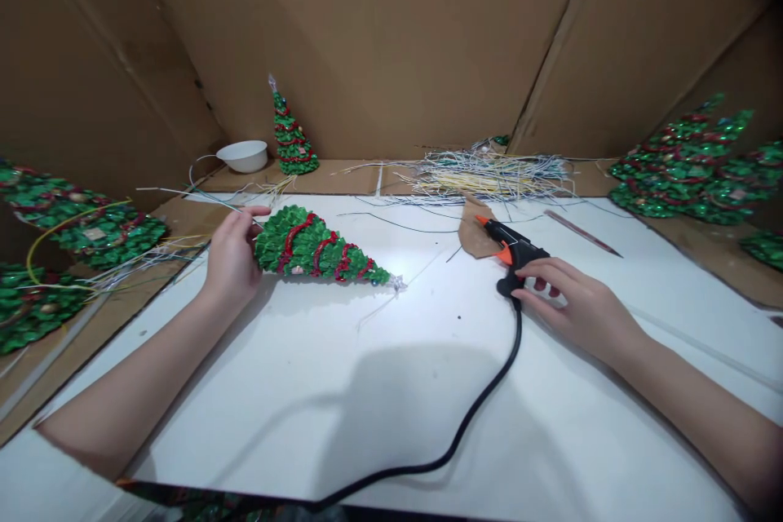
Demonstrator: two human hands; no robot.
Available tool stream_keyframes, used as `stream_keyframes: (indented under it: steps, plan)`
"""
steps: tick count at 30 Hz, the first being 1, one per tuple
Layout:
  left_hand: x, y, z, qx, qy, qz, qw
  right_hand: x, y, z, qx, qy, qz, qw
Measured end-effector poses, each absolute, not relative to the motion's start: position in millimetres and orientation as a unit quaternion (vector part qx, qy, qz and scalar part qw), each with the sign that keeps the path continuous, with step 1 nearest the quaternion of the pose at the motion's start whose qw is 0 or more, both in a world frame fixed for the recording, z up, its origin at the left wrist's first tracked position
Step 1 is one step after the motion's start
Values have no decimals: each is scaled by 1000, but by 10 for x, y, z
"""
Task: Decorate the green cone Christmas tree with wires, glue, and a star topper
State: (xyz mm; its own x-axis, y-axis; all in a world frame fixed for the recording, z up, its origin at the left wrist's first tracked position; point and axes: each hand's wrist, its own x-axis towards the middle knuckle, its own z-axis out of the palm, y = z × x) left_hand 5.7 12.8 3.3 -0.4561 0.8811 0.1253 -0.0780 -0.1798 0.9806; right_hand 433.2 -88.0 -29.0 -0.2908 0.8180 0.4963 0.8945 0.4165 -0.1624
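My left hand (234, 254) is closed on the wide base of a small artificial Christmas tree (306, 251), which lies on its side with its tip to the right. Red garland winds around its green foliage, and a pale star (397, 284) sits at the tip. Thin wires (211, 200) stick out by my left fingers; whether they belong to the tree is hidden. My right hand (568, 298) has its fingers on the handle of a black glue gun (517, 249) with an orange nozzle and trigger. The nozzle rests over a brown cardboard scrap (474, 228).
A pile of thin wires (489, 175) lies along the back edge. More decorated trees (679, 163) stand at right, others (79, 220) at left, and one tree (294, 134) beside a white bowl (243, 155). The black cord (471, 416) crosses the white board (275, 391). Cardboard walls surround everything.
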Motion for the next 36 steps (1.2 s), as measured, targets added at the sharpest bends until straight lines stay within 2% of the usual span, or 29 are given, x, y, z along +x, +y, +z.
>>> stream_keyframes:
  steps: [6, 19, 31, 36]
  plan:
    - [31, 168, -7, 380, 526, 669, 363, 4300, -907, -294, -542, -795, -70, 263]
    - [76, 131, 21, 402, 517, 649, 387, 4292, -874, -305, -528, -782, -33, 329]
    - [63, 146, -5, 406, 504, 653, 394, 4297, -848, -277, -561, -763, 29, 319]
    - [72, 145, -1, 410, 498, 653, 398, 4289, -877, -266, -575, -765, 15, 290]
